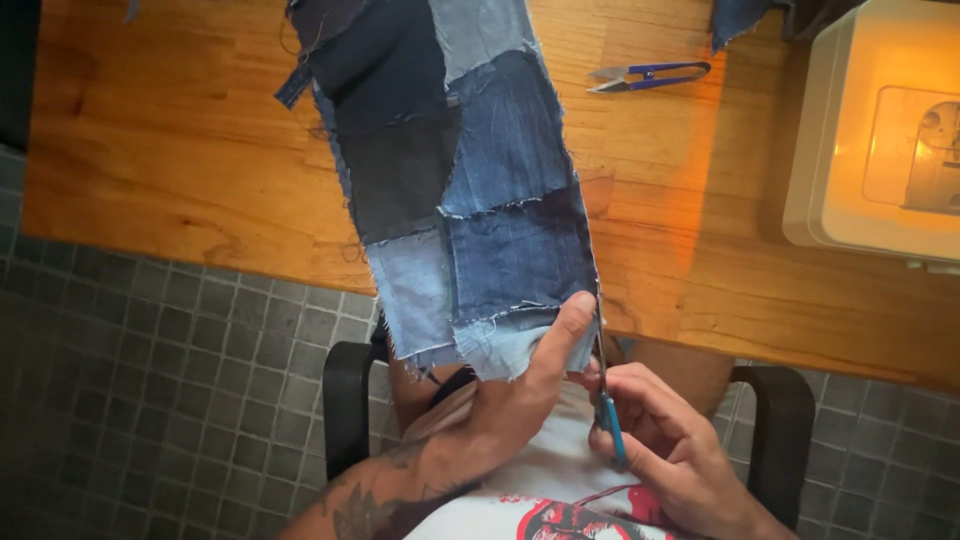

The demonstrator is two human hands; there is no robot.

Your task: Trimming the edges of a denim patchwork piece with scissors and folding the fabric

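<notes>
A long strip of patchwork denim (470,170), made of dark and light blue squares with frayed edges, lies across the wooden table (180,150) and hangs over its near edge. My left hand (510,400) pinches the strip's lower right corner, thumb on top. My right hand (650,440) grips small blue-handled snips (608,415), their blades pointing up along the strip's right edge just beside my left thumb.
A second pair of blue thread snips (650,75) lies on the table at the back right. A white sewing machine (880,140) stands at the right, lamp lit. More denim (745,15) sits at the back. Black chair arms (345,400) flank my lap over grey tiled floor.
</notes>
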